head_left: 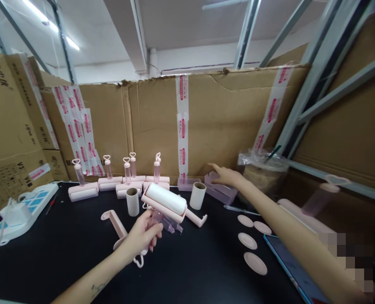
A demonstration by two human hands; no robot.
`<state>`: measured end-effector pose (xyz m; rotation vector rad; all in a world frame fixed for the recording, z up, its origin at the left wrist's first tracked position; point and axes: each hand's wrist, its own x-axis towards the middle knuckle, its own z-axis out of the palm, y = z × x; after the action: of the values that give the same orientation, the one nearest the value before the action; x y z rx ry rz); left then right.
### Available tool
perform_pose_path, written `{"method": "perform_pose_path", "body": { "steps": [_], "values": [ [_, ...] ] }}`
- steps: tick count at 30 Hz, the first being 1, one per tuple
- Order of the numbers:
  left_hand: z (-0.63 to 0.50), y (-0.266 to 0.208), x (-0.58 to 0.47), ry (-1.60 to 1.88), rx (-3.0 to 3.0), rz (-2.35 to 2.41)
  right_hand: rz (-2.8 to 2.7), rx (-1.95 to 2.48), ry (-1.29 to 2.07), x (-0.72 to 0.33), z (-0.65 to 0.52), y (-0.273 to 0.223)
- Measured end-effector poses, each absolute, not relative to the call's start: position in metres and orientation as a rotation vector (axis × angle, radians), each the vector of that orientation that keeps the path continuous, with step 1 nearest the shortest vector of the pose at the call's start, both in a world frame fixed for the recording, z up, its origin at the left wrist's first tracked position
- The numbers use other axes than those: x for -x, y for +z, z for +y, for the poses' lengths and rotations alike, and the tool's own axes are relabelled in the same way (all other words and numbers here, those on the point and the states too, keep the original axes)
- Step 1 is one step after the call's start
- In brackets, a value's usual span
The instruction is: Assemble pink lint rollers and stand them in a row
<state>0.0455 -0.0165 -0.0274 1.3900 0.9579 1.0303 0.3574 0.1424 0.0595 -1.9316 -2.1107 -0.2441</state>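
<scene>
My left hand [144,232] is closed around the handle of a lint roller, whose pink frame and white sticky roll [166,198] tilt up above the fingers. A pink heart-shaped loop [139,260] pokes out below that hand. At the back right, my right hand [221,174] reaches over translucent purple covers [220,192], fingers stretched apart; whether they touch a cover I cannot tell. Two white cardboard-cored rolls [132,202] [198,196] stand upright either side of the held roller. Pink bent roller frames [116,223] and clear handle pieces [171,228] lie around my left hand.
Several assembled lint rollers [83,192] stand along the cardboard wall [152,126]. Pink discs [255,263] lie at the right beside a phone [288,266]. A bag-lined bin [265,177] stands back right, another lint roller [320,202] far right. A power strip [25,215] sits left.
</scene>
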Motion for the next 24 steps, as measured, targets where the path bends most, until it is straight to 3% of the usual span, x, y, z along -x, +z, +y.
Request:
{"method": "perform_pose_path", "body": {
  "steps": [7, 14, 24],
  "values": [
    [-0.02, -0.028, -0.046, 0.972, -1.389, 0.941, -1.769, 1.578, -0.168, -0.343, 0.093, 0.077],
    [-0.023, -0.03, -0.048, 0.93, -1.409, 0.936, -1.271, 0.808, 0.86, -0.272, 0.013, 0.036],
    [-0.018, -0.039, -0.047, 0.879, -1.569, 0.95, -1.259, 0.915, 1.11, -0.252, -0.01, 0.004]
  ]
}}
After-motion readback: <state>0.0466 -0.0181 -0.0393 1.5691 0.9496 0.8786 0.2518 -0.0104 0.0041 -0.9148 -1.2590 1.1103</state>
